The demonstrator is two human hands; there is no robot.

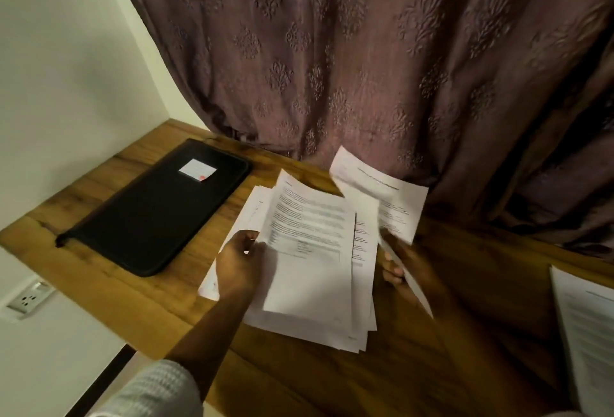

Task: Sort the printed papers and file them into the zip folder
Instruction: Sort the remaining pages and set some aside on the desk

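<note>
Two hands: both at the loose pile of printed papers [309, 270] in the middle of the wooden surface [415, 366].
Left hand [237, 267]: fingers closed on the left edge of the top sheet, lifting it slightly off the pile.
Right hand [403, 270]: gripping a separate sheet [378, 190] that stands up and curls back toward the curtain [365, 50]; the picture is blurred here.
Zip folder [156, 207]: black, lying flat and closed on the surface, left of the pile and apart from it.
Folder label [197, 169]: small white sticker with a red mark at one corner; its text is too small to read.
Writing on papers: blocks of printed text and what looks like a table, all too blurred to read.
Second stack [588, 333]: more printed pages at the right edge of the surface.
Wall socket [28, 300]: lower left, below the surface.
Sleeve [153, 390]: pale ribbed knit on the left arm.
</note>
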